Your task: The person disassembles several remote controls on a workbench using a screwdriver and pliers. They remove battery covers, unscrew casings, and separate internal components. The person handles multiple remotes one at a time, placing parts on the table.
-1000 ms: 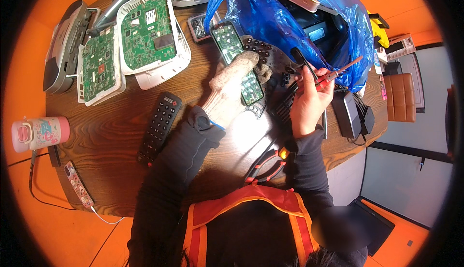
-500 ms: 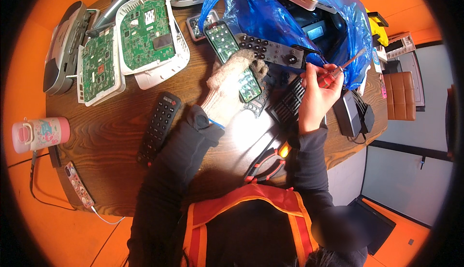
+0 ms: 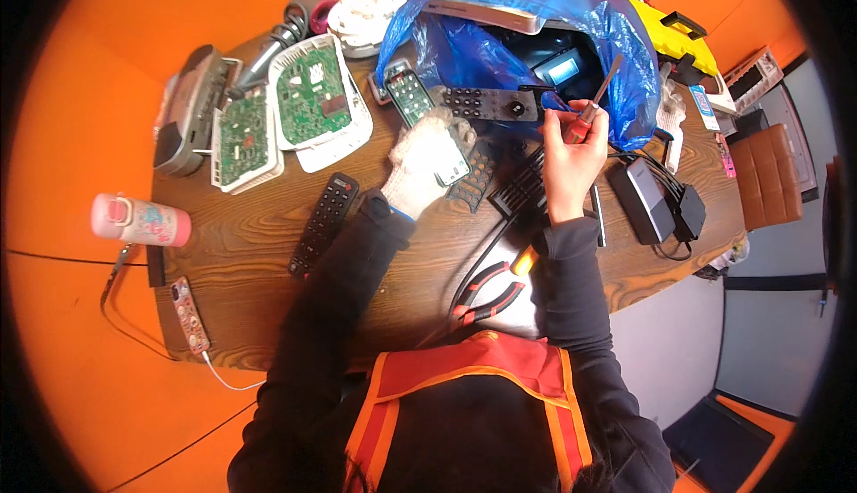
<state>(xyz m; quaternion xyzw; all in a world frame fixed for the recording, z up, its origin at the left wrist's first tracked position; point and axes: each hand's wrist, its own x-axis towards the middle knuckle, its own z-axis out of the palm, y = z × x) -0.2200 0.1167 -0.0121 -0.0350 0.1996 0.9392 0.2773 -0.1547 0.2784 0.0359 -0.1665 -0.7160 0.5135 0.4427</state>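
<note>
My left hand (image 3: pixel 425 156), in a knitted work glove, is closed around a long narrow green circuit board (image 3: pixel 407 97) that sticks out above and below the fingers. The board's lower end is washed out by glare. My bare right hand (image 3: pixel 574 158) is wrapped around the red handle of a screwdriver (image 3: pixel 609 82), its blade angled up and to the right, touching nothing. Between and beyond the hands lies a dark strip with rows of buttons (image 3: pixel 482 103). A dark rubber keypad (image 3: pixel 472 181) lies just right of the glove.
A blue plastic bag (image 3: pixel 486 51) of devices stands at the back. Opened white casings with green boards (image 3: pixel 312 96) lie left. A black remote control (image 3: pixel 323 223) rests beside my left forearm, pliers (image 3: pixel 489 295) near my body, a black adapter (image 3: pixel 641 198) right, a pink bottle (image 3: pixel 143 221) far left.
The view has shifted and turned a little, showing more of the table's right side. The screwdriver's blade stands steeper than before. Both hands keep their holds.
</note>
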